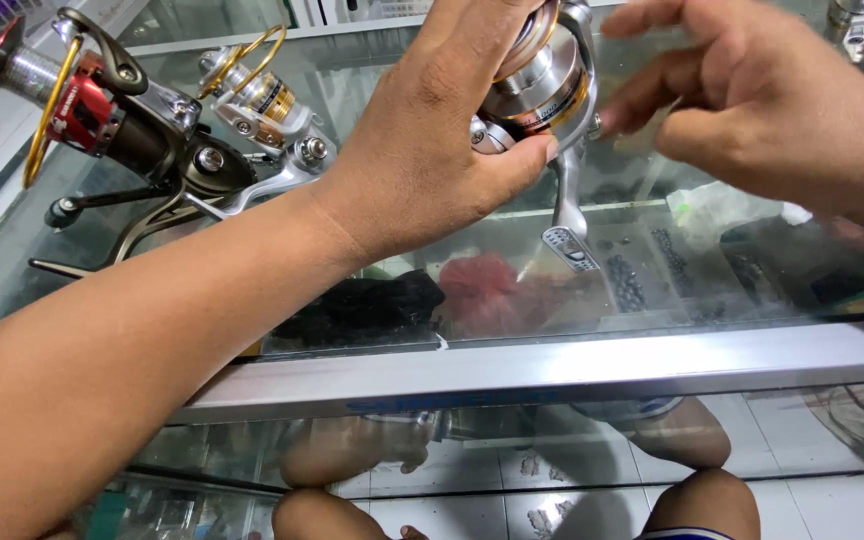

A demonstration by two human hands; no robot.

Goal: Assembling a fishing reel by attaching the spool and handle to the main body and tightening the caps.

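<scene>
- Silver and gold spinning reel (pixel 542 85): held up above the glass surface (pixel 552 370), near the top of the view, its foot pointing down toward the glass.
- My left hand (pixel 432 140): closed around the reel body from the left, thumb pressed along its underside, fingers wrapped over the top.
- My right hand (pixel 752 100): beside the reel on its right, fingers loosely curled and reaching in toward the reel's side; I cannot tell whether they grip any part of it.
- Red and black reel (pixel 102 110): lying on the glass at far left, gold bail wire showing.
- Small silver and gold reel (pixel 262 105): just beside the red one, to its right, also on the glass.
- Under the glass: a dark clump (pixel 362 305), a red clump (pixel 487 290), and a clear compartment tray of small dark beads (pixel 652 275).
- Metal frame edge (pixel 552 368): runs along the near side of the case.
</scene>
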